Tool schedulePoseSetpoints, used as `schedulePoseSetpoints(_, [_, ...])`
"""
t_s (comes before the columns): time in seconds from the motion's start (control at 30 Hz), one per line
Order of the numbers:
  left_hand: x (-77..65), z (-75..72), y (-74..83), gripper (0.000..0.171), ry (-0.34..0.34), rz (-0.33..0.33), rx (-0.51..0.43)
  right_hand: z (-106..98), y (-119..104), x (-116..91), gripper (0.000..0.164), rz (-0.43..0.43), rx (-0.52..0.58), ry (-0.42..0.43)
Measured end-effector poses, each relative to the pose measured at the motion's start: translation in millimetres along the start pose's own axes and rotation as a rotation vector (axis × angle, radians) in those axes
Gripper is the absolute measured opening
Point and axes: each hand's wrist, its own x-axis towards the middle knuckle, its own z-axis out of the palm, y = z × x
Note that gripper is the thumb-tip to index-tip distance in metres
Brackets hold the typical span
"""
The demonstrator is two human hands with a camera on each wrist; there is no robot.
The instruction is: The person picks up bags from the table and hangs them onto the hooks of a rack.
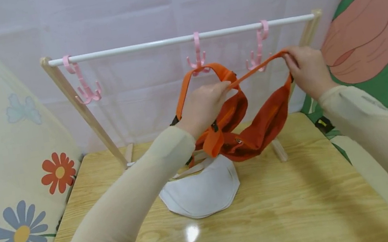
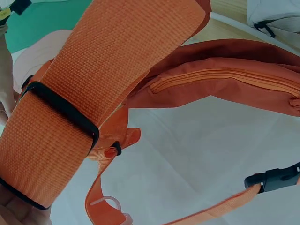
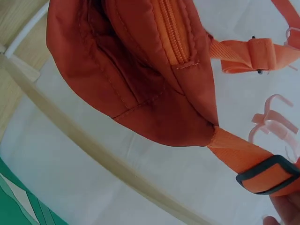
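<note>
Holding an orange bag by its straps, the two hands work in front of a white rail. The left arm reaches forward and angles inward, its hand near the middle with the knuckles up, thumb and fingers pinched together on an orange strap. The right arm comes in from the right, its hand raised higher and bent toward the left, fingers clamped on the other end of that strap, near a black slider. Between the two grips the strap runs almost straight, sloping up to the right. The bag's body hangs below and between the hands, above the wooden table, while a strap loop meets the lower prongs of the middle pink hook. A pale bag lies on the table beneath.
</note>
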Motion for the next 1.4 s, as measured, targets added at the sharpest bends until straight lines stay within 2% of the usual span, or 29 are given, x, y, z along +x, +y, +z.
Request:
schedulePoseSetpoints(0.2, [6.8,-1.2,5.0,0.029,-0.058,-0.083,-0.017,2,0,10,0.029,0.055,-0.016,-0.006])
schedulePoseSetpoints(0.27, [8.0,-0.7,6.0,0.029,-0.059,-0.083,-0.024,3,0,13,0.029,0.069,-0.023,-0.010])
schedulePoseSetpoints(0.43, [8.8,3.2,5.4,0.026,-0.011,-0.053,-0.038,4,0,19,0.029,0.085,-0.025,-0.013])
schedulePoseSetpoints(0.53, [9.9,5.0,4.8,0.026,-0.003,-0.061,-0.068,4,0,22,0.029,0.107,-0.027,-0.034])
schedulePoseSetpoints(0.8, [14.6,9.8,7.9,0.032,-0.069,-0.131,-0.150,7,1,33,0.029,0.163,-0.059,-0.089])
schedulePoseSetpoints(1.13, [18.4,15.9,13.0,0.032,-0.069,-0.118,-0.180,12,6,41,0.027,0.127,-0.088,-0.044])
schedulePoseSetpoints(1.27, [21.4,17.7,14.4,0.033,-0.097,-0.144,-0.204,13,9,44,0.028,0.143,-0.094,-0.073])
schedulePoseSetpoints(1.4, [23.2,18.7,15.6,0.034,-0.119,-0.179,-0.226,15,13,47,0.030,0.171,-0.095,-0.145])
